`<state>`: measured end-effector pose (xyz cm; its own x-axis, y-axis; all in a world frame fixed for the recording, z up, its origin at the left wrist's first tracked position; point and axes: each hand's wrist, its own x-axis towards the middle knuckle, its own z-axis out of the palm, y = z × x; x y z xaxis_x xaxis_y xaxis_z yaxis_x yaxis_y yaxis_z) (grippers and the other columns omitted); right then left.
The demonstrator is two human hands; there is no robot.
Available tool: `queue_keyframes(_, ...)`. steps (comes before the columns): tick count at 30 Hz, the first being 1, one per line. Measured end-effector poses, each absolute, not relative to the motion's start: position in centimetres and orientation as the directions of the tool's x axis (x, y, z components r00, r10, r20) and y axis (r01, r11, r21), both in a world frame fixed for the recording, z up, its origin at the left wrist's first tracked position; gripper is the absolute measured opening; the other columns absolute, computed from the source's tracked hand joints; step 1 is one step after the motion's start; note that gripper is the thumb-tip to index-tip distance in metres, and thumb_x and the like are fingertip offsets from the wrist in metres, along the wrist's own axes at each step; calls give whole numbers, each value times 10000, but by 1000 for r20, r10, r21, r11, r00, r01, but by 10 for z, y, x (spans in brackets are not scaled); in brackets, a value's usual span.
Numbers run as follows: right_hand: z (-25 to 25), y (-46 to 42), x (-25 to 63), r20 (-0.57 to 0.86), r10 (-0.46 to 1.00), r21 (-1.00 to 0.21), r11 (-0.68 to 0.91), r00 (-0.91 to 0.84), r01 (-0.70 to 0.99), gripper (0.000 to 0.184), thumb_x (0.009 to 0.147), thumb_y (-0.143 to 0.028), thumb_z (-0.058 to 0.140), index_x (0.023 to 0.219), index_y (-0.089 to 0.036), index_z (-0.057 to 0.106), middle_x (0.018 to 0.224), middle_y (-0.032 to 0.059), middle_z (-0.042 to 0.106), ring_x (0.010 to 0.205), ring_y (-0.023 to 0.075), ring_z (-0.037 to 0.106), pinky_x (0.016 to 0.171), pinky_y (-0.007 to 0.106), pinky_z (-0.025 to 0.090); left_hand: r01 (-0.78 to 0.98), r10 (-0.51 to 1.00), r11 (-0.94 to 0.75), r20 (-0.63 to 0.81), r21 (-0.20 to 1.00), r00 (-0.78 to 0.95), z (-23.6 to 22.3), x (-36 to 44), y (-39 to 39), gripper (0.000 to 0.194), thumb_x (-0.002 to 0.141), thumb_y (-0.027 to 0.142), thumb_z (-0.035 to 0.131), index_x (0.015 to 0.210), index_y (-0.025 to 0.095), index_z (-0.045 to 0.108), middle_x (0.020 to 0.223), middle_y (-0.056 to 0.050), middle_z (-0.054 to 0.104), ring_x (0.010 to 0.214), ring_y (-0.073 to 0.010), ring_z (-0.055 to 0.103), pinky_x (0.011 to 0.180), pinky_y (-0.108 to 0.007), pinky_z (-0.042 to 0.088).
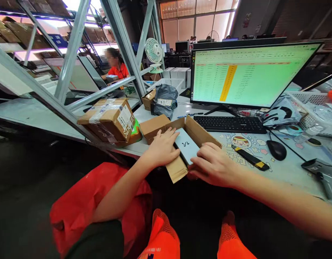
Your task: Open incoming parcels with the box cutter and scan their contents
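An open brown cardboard box (202, 133) sits at the desk's front edge with its flaps folded out. Inside it lies a flat pale-blue box (186, 144) with a dark squiggle logo on top. My left hand (163, 147) rests over the cardboard box's left side, fingers stretched out and spread, its tips by the pale-blue box. My right hand (213, 163) has its fingers curled, with thumb and fingertips at the near right corner of the pale-blue box. The undersides of the right fingers are hidden.
Left stands a taped parcel (108, 120); behind is a grey plastic mailer bag (165, 100). A monitor (252, 77), keyboard (230, 124), utility knife (250, 158), mouse (276, 150) and barcode scanner (321, 176) occupy the right. Metal frame bars (125, 46) rise at left; a person (117, 66) sits beyond.
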<state>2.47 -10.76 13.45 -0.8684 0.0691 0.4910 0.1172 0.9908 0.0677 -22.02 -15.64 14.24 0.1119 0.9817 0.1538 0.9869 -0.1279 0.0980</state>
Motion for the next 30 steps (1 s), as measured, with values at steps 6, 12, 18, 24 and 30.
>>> queue_keyframes(6, 38, -125, 82, 690, 221, -115, 974, -690, 196, 477, 879, -161, 645, 1261, -444, 687, 1099, 46, 672, 1158, 284, 663, 1077, 558, 488, 986, 978, -162, 123, -44, 167, 152, -224, -134, 558, 880, 207, 541, 1437, 173, 533, 1496, -185, 554, 1231, -366, 619, 1009, -529, 470)
queue_keyframes(12, -33, -155, 61, 711, 582, -372, 788, -394, 491, 1140, 803, -330, 791, 1640, -440, 26, 1703, 164, 76, 1547, 475, 212, 1113, 769, 361, 789, 801, -581, 35, -201, 598, 159, -208, -107, 348, 798, 78, 573, 1124, 160, 663, 1063, -173, 711, 1032, -316, 638, 874, -419, 456)
queue_keyframes(18, -36, -136, 10, 551, 765, -585, 639, -332, 500, 1189, 733, -426, 846, 1607, -219, 68, 1596, 285, 249, 1513, 429, 318, 1141, 640, 420, 725, 727, -685, 6, -74, 687, 183, -218, -87, 350, 652, 284, 783, 974, 203, 671, 967, -109, 718, 936, -300, 654, 885, -389, 461)
queue_keyframes(24, -4, -119, 55, 608, 698, -557, 714, -377, 424, 1114, 638, -320, 806, 1578, -302, 209, 1604, 212, 268, 1500, 439, 340, 1137, 638, 416, 800, 817, -574, 192, 176, 544, 231, -249, -117, 671, 749, 609, 778, 1285, 237, 622, 1220, -74, 689, 1073, -286, 667, 931, -360, 515)
queue_keyframes(30, 7, -138, 142, 660, 639, -459, 759, -394, 462, 1093, 597, -318, 755, 1569, -318, 254, 1623, 185, 265, 1494, 446, 346, 1134, 647, 406, 538, 803, -569, 561, 622, 199, 218, -280, -112, 852, 730, 791, 707, 1274, 142, 609, 1063, -18, 692, 990, -210, 640, 945, -532, 536)
